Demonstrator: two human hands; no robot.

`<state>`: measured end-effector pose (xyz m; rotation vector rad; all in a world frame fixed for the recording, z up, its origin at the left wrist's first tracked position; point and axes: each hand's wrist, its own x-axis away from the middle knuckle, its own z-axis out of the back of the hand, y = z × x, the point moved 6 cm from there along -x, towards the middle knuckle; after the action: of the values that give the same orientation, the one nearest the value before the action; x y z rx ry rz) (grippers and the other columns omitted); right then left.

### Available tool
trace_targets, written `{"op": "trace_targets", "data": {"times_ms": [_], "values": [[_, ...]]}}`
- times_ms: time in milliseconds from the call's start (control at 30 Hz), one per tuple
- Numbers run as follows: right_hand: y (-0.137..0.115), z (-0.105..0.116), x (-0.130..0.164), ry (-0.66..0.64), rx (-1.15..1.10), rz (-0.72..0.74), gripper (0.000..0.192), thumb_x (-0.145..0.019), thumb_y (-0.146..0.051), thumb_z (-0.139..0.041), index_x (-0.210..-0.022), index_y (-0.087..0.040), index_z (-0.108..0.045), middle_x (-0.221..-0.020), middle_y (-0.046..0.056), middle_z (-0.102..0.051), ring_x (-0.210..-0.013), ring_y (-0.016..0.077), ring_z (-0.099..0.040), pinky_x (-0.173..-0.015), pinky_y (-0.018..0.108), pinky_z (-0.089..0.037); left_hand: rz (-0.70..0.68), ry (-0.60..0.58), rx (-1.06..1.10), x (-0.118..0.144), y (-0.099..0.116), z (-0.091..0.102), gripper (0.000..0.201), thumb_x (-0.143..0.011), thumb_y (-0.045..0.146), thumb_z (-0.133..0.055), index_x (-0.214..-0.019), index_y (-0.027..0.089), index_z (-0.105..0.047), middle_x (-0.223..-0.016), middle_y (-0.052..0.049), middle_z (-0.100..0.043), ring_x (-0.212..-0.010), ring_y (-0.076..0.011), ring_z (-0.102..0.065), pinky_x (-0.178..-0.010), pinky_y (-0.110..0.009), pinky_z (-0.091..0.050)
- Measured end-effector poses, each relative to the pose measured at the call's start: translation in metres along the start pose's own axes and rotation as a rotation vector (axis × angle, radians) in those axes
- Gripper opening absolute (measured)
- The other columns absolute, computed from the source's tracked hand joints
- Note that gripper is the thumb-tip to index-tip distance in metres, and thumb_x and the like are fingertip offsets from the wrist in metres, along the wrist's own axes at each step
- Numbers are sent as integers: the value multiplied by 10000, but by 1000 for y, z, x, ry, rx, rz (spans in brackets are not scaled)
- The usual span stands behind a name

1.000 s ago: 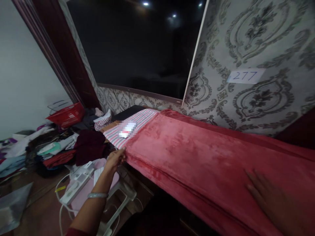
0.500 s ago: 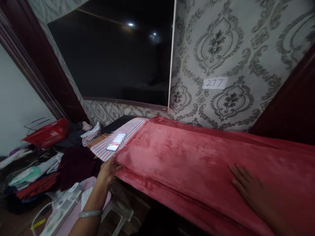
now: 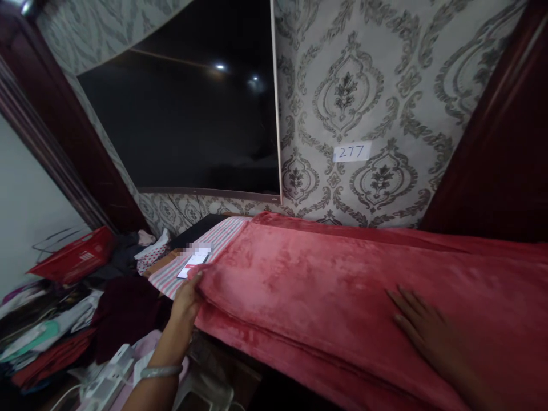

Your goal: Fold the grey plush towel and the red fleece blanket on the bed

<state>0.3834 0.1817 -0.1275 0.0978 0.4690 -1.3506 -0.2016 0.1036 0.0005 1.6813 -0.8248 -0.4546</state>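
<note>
Head view: red blanket (image 3: 317, 268) is pinched by left hand (image 3: 186, 301), its length toward three-to-four o'clock. Right hand (image 3: 428, 334) is laid atop, fingers spread.

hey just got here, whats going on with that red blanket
A person is handling the red blanket, which lies folded in layers. The left hand grips its near left corner, while the right hand lies spread on top, farther right. A striped cloth shows past the blanket's left end, with a lit phone lying on it.
</note>
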Motion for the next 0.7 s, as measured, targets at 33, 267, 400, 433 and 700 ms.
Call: {"op": "trace_targets", "data": {"times_ms": [33, 267, 400, 433, 700], "values": [[-2, 2, 0, -4, 0, -8, 672, -929, -596, -234, -1474, -285, -475, -1567, 66, -401, -1443, 323, -358, -1122, 602, -327, -33, -21, 16, 1, 9, -14, 138, -667, 170, -694, -776, 162, -609, -656, -11, -665, -619, -171, -616, -635, -298, -541], [-12, 11, -3, -25, -17, -34, 601, -953, -538, -280, -1473, -305, -470, -1568, 62, -403, -1447, 308, -351, -1135, 594, -305, -463, -422, -336, 61, 32, -174, 225, -702, 303, -713, -862, 181, -613, -797, -14, -682, -767, -194, -628, -731, -299, -505], [-17, 17, -7, -39, -27, -36, 568, -966, -498, -303, -1478, -311, -464, -1575, 62, -388, -1453, 305, -341, -1138, 603, -296, -749, -839, -811, 159, -49, -245, 157, -742, 139, -560, -876, 202, -612, -856, -66, -703, -776, -215, -633, -729, -317, -491], [-19, 19, -7, -46, -23, -37, 564, -969, -487, -306, -1478, -305, -465, -1578, 65, -381, -1456, 305, -336, -1143, 601, -288, -800, -981, -913, 183, -74, -252, 208, -734, 116, -552, -910, 202, -620, -898, -79, -711, -809, -227, -641, -750, -329, -500], [-27, 32, -8, -64, -83, -62, 541, -956, -428, -377, -1468, -290, -482, -1585, 66, -364, -1473, 311, -297, -1160, 602, -253, -966, -1089, -965, 225, -124, -229, 398, -763, 42, -478, -1120, 159, -609, -1113, -144, -696, -1036, -265, -643, -944, -440, -515]]}}
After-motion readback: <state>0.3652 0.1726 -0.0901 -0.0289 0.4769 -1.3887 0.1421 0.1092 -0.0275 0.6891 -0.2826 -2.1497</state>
